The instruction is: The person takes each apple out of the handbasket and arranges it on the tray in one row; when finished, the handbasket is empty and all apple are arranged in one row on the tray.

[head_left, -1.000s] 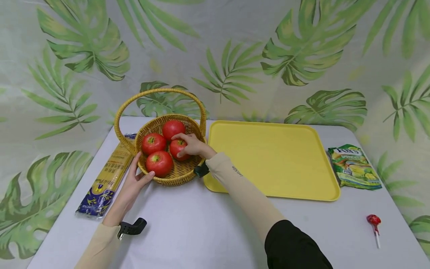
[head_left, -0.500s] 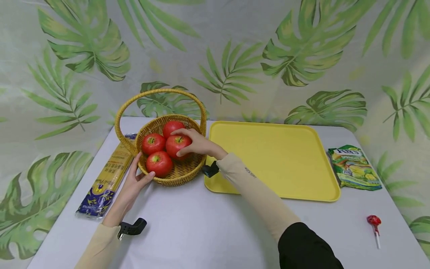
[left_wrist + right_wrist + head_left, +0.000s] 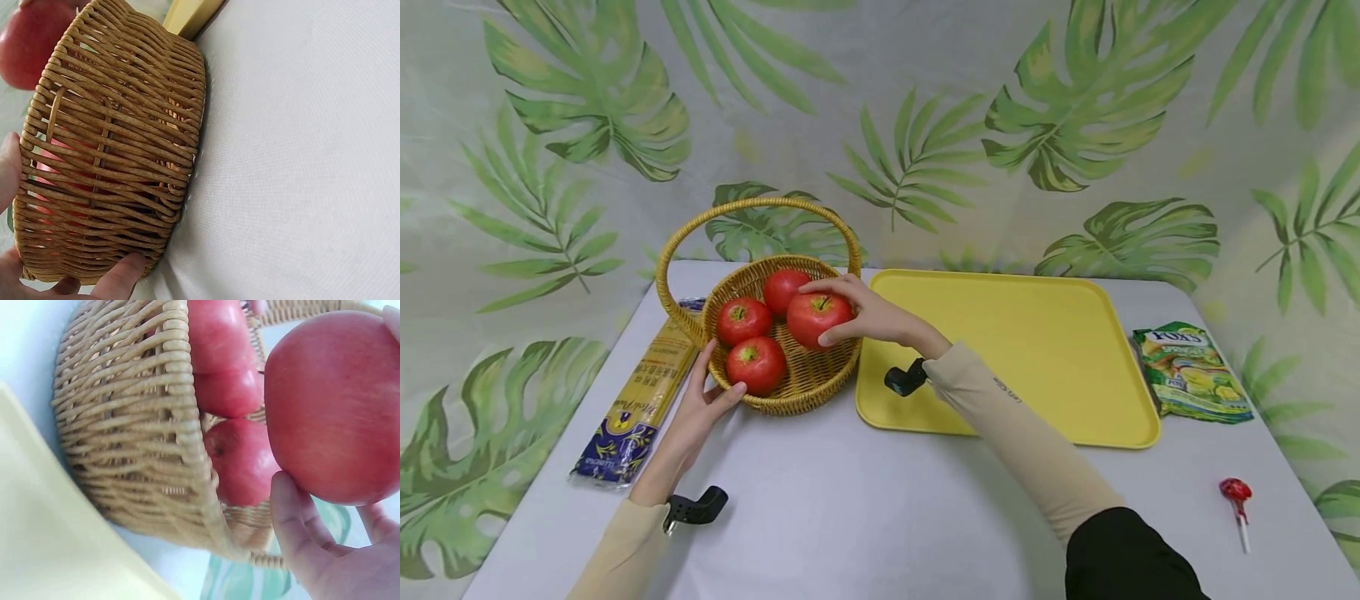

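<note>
One apple (image 3: 817, 323) gripped in my right hand (image 3: 883, 318); three apples (image 3: 756, 367) leftward; one wicker basket (image 3: 793, 404), my left hand (image 3: 698, 408) gripping; all red, round.

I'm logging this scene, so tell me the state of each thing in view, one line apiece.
Basket: upright, handle up, held by the left hand
Held apple: raised, in the right hand's grip
Back apple: in the basket
Left apple: in the basket
Front apple: in the basket
Tray: lying flat
Gold-and-blue packet: lying flat, seal unclear
Green bag: lying flat, seal unclear
Lollipop: lying down, wrapper unclear
</note>
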Tool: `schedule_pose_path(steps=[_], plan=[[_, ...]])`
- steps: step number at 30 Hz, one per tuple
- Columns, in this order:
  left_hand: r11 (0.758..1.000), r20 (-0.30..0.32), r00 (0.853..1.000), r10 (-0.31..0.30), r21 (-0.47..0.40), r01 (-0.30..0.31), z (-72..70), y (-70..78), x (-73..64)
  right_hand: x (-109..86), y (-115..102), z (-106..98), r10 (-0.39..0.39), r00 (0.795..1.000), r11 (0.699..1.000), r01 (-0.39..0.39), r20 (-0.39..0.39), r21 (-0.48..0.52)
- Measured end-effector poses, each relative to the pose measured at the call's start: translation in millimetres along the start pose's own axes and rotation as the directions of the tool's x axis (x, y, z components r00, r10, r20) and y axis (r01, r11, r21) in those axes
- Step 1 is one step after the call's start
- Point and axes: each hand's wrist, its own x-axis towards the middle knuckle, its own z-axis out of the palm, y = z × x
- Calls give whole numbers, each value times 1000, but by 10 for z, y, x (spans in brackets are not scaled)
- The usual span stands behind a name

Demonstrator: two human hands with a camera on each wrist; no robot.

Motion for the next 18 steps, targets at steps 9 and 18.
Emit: schedule_pose_path(steps=[9, 18], plan=[[1000, -5, 1000, 16, 14, -16, -33, -159, 62, -313, 114, -284, 25, 998, 1000, -24, -58, 15], [999, -7, 999, 33, 30, -33, -37, -194, 75, -525, 530, -530, 139, 972, 989, -126, -191, 76]])
